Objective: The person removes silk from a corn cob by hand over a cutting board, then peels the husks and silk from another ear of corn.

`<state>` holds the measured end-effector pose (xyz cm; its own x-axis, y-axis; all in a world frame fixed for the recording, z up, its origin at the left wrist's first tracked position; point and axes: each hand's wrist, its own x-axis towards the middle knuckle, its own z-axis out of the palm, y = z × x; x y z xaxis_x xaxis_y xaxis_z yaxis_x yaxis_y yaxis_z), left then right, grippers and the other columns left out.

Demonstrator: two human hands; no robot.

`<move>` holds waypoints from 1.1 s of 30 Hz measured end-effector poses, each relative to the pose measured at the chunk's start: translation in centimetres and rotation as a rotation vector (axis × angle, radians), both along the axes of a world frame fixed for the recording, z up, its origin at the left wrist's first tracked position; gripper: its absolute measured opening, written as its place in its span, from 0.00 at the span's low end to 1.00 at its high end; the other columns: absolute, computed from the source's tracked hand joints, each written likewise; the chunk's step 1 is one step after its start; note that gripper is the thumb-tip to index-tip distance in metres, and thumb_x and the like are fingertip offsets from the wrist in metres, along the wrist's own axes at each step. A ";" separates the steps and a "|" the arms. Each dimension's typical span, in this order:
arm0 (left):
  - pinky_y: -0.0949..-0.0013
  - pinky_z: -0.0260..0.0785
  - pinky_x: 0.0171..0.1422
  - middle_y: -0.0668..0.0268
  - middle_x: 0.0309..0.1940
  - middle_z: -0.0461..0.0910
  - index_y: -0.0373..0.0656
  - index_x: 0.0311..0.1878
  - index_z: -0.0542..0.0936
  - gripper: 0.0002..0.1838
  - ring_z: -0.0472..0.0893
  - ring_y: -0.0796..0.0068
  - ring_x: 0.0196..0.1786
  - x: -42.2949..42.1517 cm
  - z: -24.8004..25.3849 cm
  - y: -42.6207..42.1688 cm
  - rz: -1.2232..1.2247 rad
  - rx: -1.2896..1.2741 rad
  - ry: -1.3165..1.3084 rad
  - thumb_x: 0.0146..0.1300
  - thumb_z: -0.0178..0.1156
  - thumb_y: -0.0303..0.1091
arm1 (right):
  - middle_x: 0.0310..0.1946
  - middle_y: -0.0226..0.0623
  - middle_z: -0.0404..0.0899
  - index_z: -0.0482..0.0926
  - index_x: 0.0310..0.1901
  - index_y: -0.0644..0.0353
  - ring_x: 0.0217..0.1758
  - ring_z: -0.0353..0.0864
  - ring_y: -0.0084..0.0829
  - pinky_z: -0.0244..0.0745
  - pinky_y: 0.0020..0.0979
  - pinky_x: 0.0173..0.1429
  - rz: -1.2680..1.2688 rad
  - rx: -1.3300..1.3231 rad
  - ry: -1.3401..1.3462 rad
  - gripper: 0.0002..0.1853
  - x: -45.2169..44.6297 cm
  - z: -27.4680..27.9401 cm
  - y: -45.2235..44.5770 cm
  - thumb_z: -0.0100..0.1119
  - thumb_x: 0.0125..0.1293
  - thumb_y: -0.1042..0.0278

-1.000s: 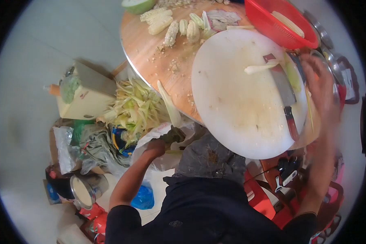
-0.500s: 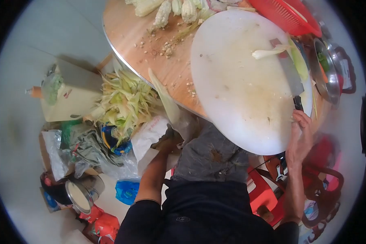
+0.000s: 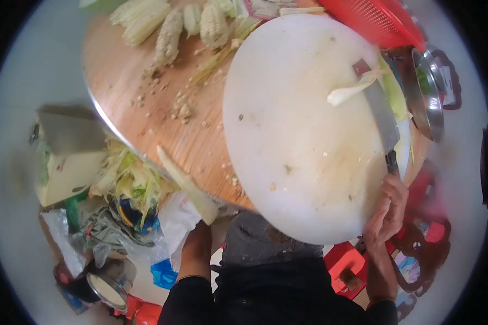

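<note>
Seeing my right hand point(image 3: 386, 210) curled at the knife point(image 3: 383, 118), left hand hidden, grips unclear: a nudge could drop it.

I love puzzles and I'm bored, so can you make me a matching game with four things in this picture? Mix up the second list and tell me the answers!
Things:
1. knife
2. basket
3. corn cobs
4. right hand

Clues:
A. red, with many small holes
B. at the knife's handle
C. blade lying on the white board
D. pale, on the wooden tabletop

Right pairs: 1-C, 2-A, 3-D, 4-B
</note>
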<state>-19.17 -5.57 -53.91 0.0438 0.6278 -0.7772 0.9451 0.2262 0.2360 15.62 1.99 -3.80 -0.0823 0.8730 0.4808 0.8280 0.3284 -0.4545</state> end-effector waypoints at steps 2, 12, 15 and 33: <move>0.53 0.71 0.63 0.55 0.61 0.80 0.41 0.65 0.78 0.20 0.80 0.57 0.61 0.3 -0.5 0.4 -0.009 -0.021 0.013 0.77 0.50 0.40 | 0.51 0.50 0.78 0.77 0.44 0.68 0.60 0.79 0.50 0.74 0.43 0.62 0.019 -0.015 -0.042 0.04 -0.5 0.4 0.4 0.51 0.74 0.82; 0.56 0.69 0.66 0.57 0.64 0.79 0.41 0.68 0.76 0.21 0.78 0.60 0.63 0.9 -1.1 2.5 -0.056 -0.080 0.024 0.79 0.49 0.41 | 0.44 0.48 0.80 0.79 0.42 0.66 0.45 0.79 0.43 0.75 0.39 0.50 0.039 -0.050 -0.027 0.04 -0.5 1.1 1.1 0.55 0.69 0.79; 0.57 0.68 0.67 0.58 0.65 0.78 0.41 0.68 0.76 0.22 0.77 0.61 0.64 0.7 -0.9 2.7 -0.062 -0.089 0.021 0.80 0.48 0.41 | 0.44 0.48 0.80 0.79 0.42 0.66 0.45 0.80 0.43 0.75 0.38 0.51 0.042 -0.065 -0.008 0.05 -0.2 0.9 0.9 0.56 0.67 0.81; 0.61 0.63 0.72 0.62 0.70 0.75 0.41 0.73 0.73 0.24 0.73 0.66 0.69 -4.9 10.7 -1.7 0.102 0.082 -0.378 0.83 0.46 0.43 | 0.40 0.47 0.82 0.80 0.42 0.68 0.44 0.82 0.47 0.76 0.41 0.50 0.120 0.079 0.164 0.09 0.1 1.0 0.5 0.61 0.61 0.86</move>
